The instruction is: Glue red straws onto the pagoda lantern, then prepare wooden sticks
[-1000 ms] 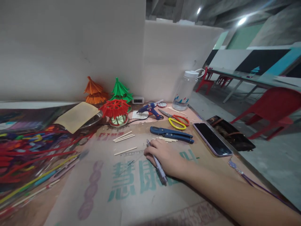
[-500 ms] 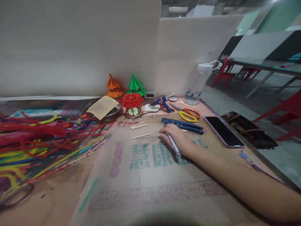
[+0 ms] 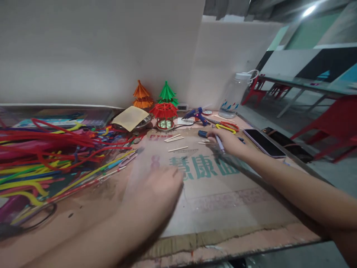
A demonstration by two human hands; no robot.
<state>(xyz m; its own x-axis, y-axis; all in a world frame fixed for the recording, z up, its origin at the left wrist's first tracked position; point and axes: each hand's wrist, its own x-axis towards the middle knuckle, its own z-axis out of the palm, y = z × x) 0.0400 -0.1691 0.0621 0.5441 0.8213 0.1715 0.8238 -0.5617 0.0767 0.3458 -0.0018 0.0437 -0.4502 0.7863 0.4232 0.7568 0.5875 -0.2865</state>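
Note:
My right hand (image 3: 224,140) is closed around a pale purple pen (image 3: 219,144) and lies over the blue-handled cutter (image 3: 203,133), covering its middle. Thin white sticks (image 3: 177,149) lie to its left on the printed sheet (image 3: 200,197), and a few more lie beside its fingertips. Over the left part of the sheet is my left hand (image 3: 164,186), smeared by motion, its fingers too blurred to read. Behind the sticks stands a small red-roofed model (image 3: 165,116), with an orange tree shape (image 3: 141,96) and a green one (image 3: 166,93) behind it.
Coloured pipe cleaners (image 3: 64,149) heap up at the left. A glue gun (image 3: 197,116), scissors (image 3: 227,127) and a clear bottle (image 3: 232,96) stand or lie at the back. A phone (image 3: 263,143) rests near the right table edge, with red chairs (image 3: 331,124) beyond.
My left hand has come into view from the lower left. My right hand still holds the pen and now covers more of the cutter. The view has shifted.

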